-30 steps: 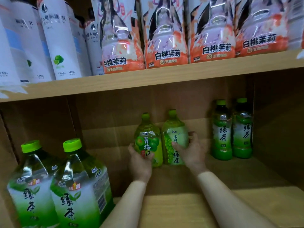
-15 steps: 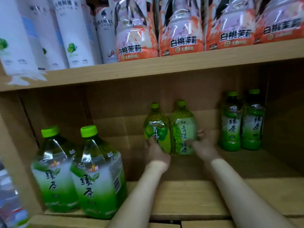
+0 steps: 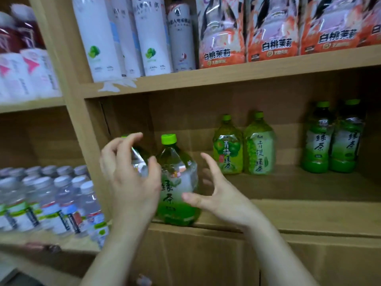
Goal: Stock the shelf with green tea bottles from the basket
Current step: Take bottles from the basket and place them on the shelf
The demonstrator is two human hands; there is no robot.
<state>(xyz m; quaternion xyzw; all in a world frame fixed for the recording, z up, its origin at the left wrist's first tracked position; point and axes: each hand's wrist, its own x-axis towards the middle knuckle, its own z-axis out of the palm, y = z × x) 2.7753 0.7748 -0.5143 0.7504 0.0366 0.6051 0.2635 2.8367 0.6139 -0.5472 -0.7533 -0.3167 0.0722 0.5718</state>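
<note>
The left hand [image 3: 132,178] is spread open, fingers curled loosely in front of the left of 2 large green tea bottles [image 3: 177,182] at the shelf's [image 3: 288,213] front left; whether it touches is unclear. The right hand [image 3: 222,195] is open too, just beside the right bottle, gripping nothing. 1 second ago both hands held the 2 yellow-green bottles [image 3: 243,145], which now stand free at the back, left of 2 small green bottles [image 3: 332,139].

Shelf [image 3: 288,215]: wooden, cardboard lined.
Front left: two large green tea bottles [image 3: 177,182].
Back: two yellow-green bottles [image 3: 243,149], two small green bottles [image 3: 332,141].
</note>
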